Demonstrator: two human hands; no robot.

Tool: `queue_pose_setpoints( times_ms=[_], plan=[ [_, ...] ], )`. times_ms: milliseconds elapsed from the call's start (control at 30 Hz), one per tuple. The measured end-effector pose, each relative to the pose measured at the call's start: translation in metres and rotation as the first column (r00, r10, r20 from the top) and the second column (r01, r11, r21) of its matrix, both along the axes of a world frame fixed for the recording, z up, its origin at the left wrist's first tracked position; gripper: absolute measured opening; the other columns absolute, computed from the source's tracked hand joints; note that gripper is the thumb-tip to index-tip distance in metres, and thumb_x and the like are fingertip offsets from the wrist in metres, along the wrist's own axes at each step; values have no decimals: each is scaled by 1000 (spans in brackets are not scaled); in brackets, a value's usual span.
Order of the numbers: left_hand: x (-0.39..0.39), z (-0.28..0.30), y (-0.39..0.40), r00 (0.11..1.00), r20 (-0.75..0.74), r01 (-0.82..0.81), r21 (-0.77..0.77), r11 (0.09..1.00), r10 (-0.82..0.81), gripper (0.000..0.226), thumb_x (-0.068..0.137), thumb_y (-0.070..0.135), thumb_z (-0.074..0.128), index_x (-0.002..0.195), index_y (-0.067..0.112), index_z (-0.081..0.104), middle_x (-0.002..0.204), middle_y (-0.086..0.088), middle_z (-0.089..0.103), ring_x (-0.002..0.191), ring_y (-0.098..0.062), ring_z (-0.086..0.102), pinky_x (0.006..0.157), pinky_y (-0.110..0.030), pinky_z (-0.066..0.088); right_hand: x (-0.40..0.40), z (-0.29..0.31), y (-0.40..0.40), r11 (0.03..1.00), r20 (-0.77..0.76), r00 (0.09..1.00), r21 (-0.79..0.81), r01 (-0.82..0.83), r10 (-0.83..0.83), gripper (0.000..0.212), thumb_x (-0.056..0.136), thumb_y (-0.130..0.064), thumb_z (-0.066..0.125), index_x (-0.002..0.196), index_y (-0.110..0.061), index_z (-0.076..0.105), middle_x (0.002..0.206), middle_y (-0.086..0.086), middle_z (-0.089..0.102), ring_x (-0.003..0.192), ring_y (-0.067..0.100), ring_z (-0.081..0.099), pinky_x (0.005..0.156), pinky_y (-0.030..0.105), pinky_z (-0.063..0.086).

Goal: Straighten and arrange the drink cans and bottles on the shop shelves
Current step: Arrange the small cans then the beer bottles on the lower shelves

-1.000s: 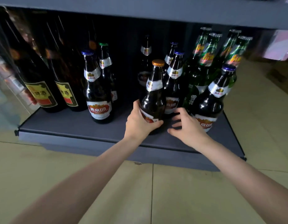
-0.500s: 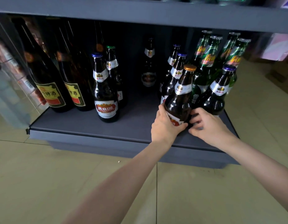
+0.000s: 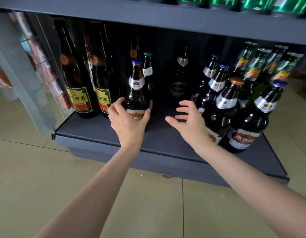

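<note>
Bottles on the bottom shelf (image 3: 166,140), dark grey, just above the tiled floor (image 3: 45,177).

Left hand (image 3: 130,122) grips the lower body of a brown blue-cap bottle (image 3: 136,93), thumb on its left side, fingers wrapped round the right. Bottle upright, standing left of centre near the front. Silver neck label with gold emblem; white body label with red band, mostly covered by the hand, text not fully readable.

Right hand (image 3: 188,122) released, fingers spread, hovering over the bare middle of the shelf, holding nothing. It sits just left of the gold-cap bottle (image 3: 224,107); cannot tell if it touches it.

Right cluster: gold-cap bottle at the front, a second blue-cap bottle (image 3: 257,117) just beside it on the right with a white/red body label, red band carrying Chinese characters, blurred. More blue-cap brown bottles (image 3: 215,83) behind. Green bottles (image 3: 257,66) with red/yellow neck labels at back right, writing unreadable.

Left side: two tall dark bottles (image 3: 78,86) with yellow/red labels, "啤酒" legible. A green-cap bottle (image 3: 148,69) right behind the held one. One lone dark bottle (image 3: 180,78) at back centre, label too dark to read.

Upper shelf: green cans (image 3: 251,3), only the bottoms in view.
</note>
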State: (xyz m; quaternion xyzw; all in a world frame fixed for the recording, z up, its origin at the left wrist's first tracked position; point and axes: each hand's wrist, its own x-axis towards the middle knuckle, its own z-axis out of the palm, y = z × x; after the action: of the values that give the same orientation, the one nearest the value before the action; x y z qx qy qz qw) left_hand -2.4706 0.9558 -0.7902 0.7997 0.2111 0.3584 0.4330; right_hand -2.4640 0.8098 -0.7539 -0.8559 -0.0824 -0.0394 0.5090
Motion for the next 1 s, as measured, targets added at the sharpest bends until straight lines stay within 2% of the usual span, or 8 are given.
queue_pose_setpoints(
  times_ms=[133, 233, 400, 500, 567, 700, 800, 1000],
  plan=[
    [23, -8, 6, 997, 8, 71, -4, 997, -71, 86, 71, 35, 76, 140, 11, 30, 134, -9, 39, 125, -25, 35, 100, -35, 29, 65, -28, 44, 941, 17, 956, 185, 284, -292, 69, 81, -26, 71, 136, -12, 33, 133, 8, 43, 119, 22, 47, 98, 33, 41],
    [33, -20, 8, 996, 69, 45, 43, 998, -48, 87, 68, 33, 79, 138, 8, 34, 125, -13, 43, 117, -28, 40, 94, -29, 27, 111, -38, 60, 875, 39, 892, 221, 432, -450, 75, 79, -22, 73, 140, -10, 31, 140, 14, 40, 128, 27, 41, 104, 29, 31],
    [46, -35, 21, 988, 136, 57, 114, 992, -72, 91, 60, 36, 83, 133, 6, 38, 116, -14, 45, 110, -30, 42, 91, -34, 32, 164, -55, 69, 861, 91, 876, 257, 439, -473, 87, 78, -16, 73, 147, -15, 20, 150, 11, 25, 137, 25, 28, 105, 26, 23],
    [48, -37, 23, 983, 165, 64, 96, 993, -79, 91, 59, 46, 77, 132, 10, 37, 113, -13, 44, 107, -27, 42, 92, -37, 35, 186, -68, 72, 851, 78, 869, 262, 455, -489, 96, 75, -13, 76, 149, -10, 13, 151, 15, 24, 139, 27, 26, 110, 29, 20],
    [48, -38, 23, 981, 173, 72, 77, 994, -84, 88, 58, 53, 69, 131, 18, 33, 113, -9, 43, 107, -22, 39, 92, -39, 39, 201, -75, 72, 831, 25, 859, 268, 487, -511, 98, 75, -11, 76, 148, -3, 12, 151, 17, 24, 139, 27, 26, 109, 25, 18],
    [48, -39, 24, 979, 183, 89, 39, 995, -94, 87, 57, 49, 73, 129, 26, 30, 112, 1, 37, 108, -17, 36, 93, -43, 40, 219, -76, 66, 810, 0, 821, 165, 563, -571, 72, 86, -10, 64, 143, 2, 23, 147, 19, 31, 136, 29, 32, 103, 21, 20],
    [49, -39, 25, 978, 181, 100, 34, 994, -105, 88, 57, 47, 76, 129, 27, 29, 111, 5, 33, 107, -14, 34, 92, -46, 43, 213, -77, 66, 759, 20, 766, 155, 632, -642, 77, 80, -21, 71, 140, 2, 29, 143, 21, 36, 133, 30, 36, 104, 27, 24],
    [47, -37, 26, 975, 188, 107, 56, 993, -115, 88, 58, 55, 67, 131, 20, 32, 113, -11, 43, 107, -19, 36, 93, -44, 42, 189, -83, 78, 734, 28, 736, 111, 670, -676, 76, 76, -23, 73, 135, 1, 32, 138, 19, 36, 126, 36, 39, 100, 38, 30]
  ],
)
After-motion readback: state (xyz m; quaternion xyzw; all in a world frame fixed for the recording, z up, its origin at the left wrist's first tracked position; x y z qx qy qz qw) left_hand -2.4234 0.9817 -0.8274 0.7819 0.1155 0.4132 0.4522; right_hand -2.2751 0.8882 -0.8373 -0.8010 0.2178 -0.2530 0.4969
